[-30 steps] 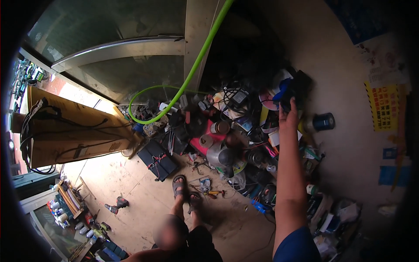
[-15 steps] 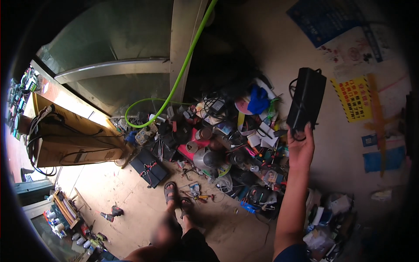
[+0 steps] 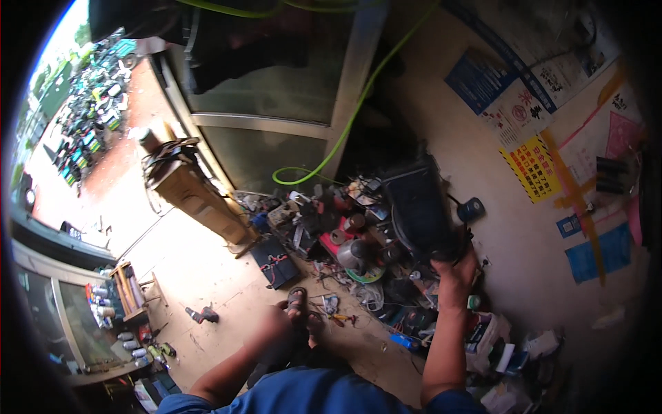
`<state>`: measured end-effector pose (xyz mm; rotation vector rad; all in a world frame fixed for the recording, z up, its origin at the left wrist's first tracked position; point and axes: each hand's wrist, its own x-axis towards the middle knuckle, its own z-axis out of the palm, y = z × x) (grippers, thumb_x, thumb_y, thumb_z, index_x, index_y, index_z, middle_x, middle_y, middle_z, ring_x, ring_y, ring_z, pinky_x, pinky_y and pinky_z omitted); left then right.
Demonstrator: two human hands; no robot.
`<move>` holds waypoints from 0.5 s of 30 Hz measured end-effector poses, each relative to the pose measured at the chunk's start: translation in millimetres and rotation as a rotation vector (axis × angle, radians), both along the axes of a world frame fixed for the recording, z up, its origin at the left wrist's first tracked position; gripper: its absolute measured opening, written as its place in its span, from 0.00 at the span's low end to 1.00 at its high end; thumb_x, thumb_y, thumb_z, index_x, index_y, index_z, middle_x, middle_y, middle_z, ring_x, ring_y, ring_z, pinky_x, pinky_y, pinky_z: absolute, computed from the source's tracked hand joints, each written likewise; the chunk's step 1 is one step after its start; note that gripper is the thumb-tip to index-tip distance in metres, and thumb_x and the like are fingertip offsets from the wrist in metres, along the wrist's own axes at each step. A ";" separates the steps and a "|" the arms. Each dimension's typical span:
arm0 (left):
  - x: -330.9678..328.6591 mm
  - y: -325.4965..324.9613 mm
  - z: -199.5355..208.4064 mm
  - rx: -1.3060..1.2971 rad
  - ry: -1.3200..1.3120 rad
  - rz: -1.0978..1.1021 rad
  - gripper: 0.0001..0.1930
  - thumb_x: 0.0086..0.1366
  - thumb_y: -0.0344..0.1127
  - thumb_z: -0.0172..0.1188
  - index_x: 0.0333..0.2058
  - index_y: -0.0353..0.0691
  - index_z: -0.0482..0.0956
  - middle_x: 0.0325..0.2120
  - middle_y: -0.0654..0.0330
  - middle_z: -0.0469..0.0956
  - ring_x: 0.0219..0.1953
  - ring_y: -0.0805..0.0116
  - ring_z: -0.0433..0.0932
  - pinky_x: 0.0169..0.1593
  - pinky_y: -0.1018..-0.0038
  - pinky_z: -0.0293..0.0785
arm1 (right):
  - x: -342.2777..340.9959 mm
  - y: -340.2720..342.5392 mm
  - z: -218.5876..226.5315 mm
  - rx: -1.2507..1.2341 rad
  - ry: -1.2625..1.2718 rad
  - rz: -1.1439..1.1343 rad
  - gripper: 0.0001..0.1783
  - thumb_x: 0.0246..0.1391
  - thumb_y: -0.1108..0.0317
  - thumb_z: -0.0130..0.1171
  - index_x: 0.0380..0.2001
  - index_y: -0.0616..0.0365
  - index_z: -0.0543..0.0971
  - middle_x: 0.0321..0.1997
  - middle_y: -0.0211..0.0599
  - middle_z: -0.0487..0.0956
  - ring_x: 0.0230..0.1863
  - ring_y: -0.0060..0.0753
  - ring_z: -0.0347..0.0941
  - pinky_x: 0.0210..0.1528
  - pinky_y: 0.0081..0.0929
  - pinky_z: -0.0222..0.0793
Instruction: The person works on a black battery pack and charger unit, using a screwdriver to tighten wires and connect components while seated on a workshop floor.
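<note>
At the right, my right hand (image 3: 455,276) holds up a black box-shaped charger (image 3: 417,207) by its lower end, fingers wrapped round it. Beside the charger hangs a black plug-like piece (image 3: 471,210) on a loop of cord. My left hand (image 3: 274,326) is low in the middle, in front of my sandalled feet (image 3: 297,303). It is smeared, so its fingers do not show, and nothing can be made out in it. Behind and below the charger lies a heap of tools and parts, with a grey rounded pot-like thing (image 3: 353,255) among them.
A bright green hose (image 3: 352,124) hangs before the glass door. An upright cardboard box (image 3: 196,196) stands by the doorway. On the floor lie a black box with red wires (image 3: 274,263), a cordless drill (image 3: 202,315) and pliers (image 3: 339,318). The right wall carries posters (image 3: 527,165).
The charger has moved left and slightly down in the picture, turned and looks larger; its plug-like piece now hangs out to the right. The view has swung, showing more of the outdoors.
</note>
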<state>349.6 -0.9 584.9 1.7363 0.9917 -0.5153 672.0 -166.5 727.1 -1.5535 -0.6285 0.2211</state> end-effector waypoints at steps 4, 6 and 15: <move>-30.5 -25.5 45.9 0.018 -0.411 0.480 0.29 0.71 0.41 0.63 0.66 0.35 0.68 0.59 0.47 0.77 0.56 0.59 0.79 0.57 0.65 0.77 | -64.3 4.3 -10.4 0.041 -0.101 0.137 0.41 0.43 0.65 0.78 0.60 0.65 0.72 0.59 0.42 0.77 0.59 0.36 0.73 0.63 0.35 0.68; -54.1 -29.2 62.4 0.016 -0.603 0.565 0.36 0.66 0.39 0.69 0.69 0.40 0.65 0.59 0.49 0.77 0.58 0.56 0.78 0.60 0.64 0.76 | -93.2 9.2 -14.6 -0.007 -0.249 0.223 0.40 0.43 0.65 0.78 0.59 0.64 0.72 0.56 0.42 0.78 0.57 0.38 0.75 0.61 0.36 0.70; -180.7 -19.4 140.5 0.856 -0.895 0.494 0.56 0.51 0.39 0.80 0.73 0.40 0.54 0.73 0.47 0.57 0.73 0.48 0.59 0.68 0.55 0.66 | -227.2 40.9 27.9 -0.262 -0.701 0.533 0.39 0.41 0.58 0.80 0.55 0.64 0.76 0.51 0.48 0.79 0.53 0.49 0.77 0.58 0.43 0.72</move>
